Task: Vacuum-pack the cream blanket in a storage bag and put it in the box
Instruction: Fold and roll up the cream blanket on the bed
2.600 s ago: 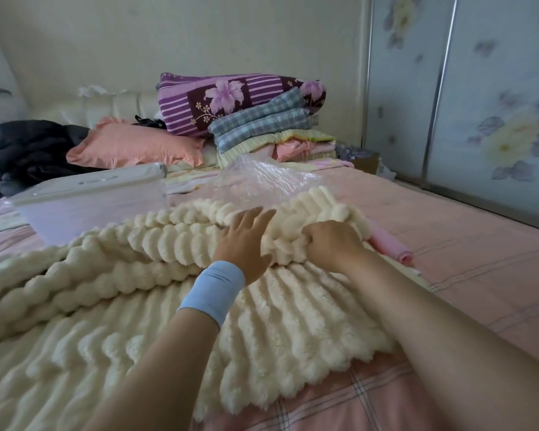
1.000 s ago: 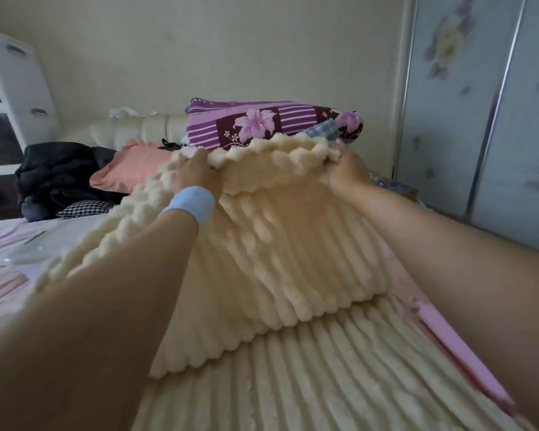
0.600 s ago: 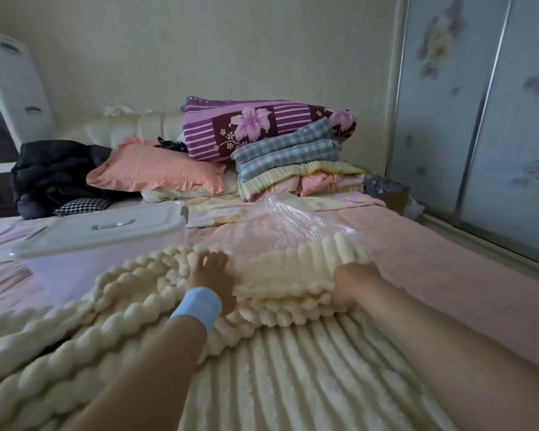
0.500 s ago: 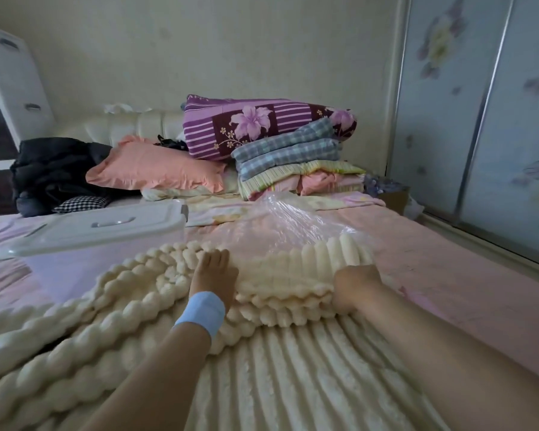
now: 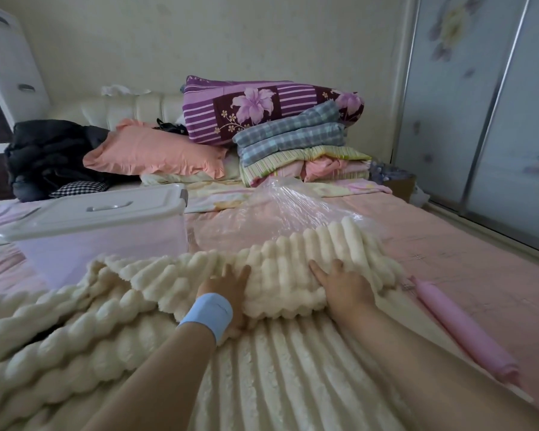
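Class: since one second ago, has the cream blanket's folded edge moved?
Yes. The cream blanket dropped: it then partly hid the purple quilt, now lies below it on the bed.

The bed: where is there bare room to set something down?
The widest bare sheet lies on the right, between the cream blanket, the pink roll and the wardrobe doors. The head end is crowded with folded bedding, a pillow, the box and the clear bag.

Two bare forearms, light blue wristband (image 5: 208, 313) on left wrist
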A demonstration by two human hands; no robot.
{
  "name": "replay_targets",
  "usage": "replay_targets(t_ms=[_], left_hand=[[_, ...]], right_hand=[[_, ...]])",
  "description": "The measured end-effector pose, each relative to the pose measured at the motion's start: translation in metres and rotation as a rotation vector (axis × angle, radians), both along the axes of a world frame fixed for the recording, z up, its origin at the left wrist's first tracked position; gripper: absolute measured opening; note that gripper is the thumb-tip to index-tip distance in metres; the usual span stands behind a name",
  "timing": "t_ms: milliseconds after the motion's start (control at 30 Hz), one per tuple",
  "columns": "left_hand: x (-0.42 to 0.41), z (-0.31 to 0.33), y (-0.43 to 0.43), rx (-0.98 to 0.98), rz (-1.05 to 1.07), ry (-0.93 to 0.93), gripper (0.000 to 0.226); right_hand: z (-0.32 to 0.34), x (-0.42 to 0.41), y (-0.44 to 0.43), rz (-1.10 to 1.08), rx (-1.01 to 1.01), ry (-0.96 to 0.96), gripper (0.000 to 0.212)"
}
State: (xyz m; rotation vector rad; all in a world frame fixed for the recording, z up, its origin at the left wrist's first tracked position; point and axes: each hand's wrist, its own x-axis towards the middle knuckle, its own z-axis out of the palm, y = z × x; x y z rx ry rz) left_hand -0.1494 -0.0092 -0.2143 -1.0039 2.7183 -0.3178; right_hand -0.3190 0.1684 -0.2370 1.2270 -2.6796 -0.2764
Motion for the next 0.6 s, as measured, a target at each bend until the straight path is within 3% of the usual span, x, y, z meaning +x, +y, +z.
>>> replay_targets(t_ms=[133,233,300,367,400,433,500,600], left_hand=[[-0.027,-0.009,-0.012,0.072,-0.044,0.030,0.082],[-0.044,0.020,-0.029,-0.031,-0.066,0.121,0.043],[-0.054,0.056,-0.049,-0.139,-0.001,0.393,0.044],[-0.061,0.087,-0.070,-0.241,0.022,0.858,0.045],[-0.062,0.093,-0.077,-0.273,0.005,1.067,0.044],[-0.063,0.092,-0.085,-0.310,-0.030,1.156,0.043],[-0.066,0.074,-0.092,-0.313,-0.101,0.972,0.047],[-0.063,0.021,-0.087,-0.063,-0.084,0.264,0.071]], right_hand=[[-0.007,-0.013,-0.022,-0.015,-0.159,-0.068,0.038],[0.006,-0.032,-0.040,0.012,-0.354,-0.160,0.027],[0.031,-0.048,-0.061,0.028,-0.616,-0.119,0.026],[0.065,-0.064,-0.087,0.135,-0.898,0.029,0.027],[0.078,-0.071,-0.097,0.199,-0.962,0.108,0.028],[0.086,-0.075,-0.102,0.247,-0.955,0.165,0.030],[0.081,-0.086,-0.102,0.255,-0.789,0.233,0.036],[0.031,-0.092,-0.084,0.156,-0.349,0.140,0.039]])
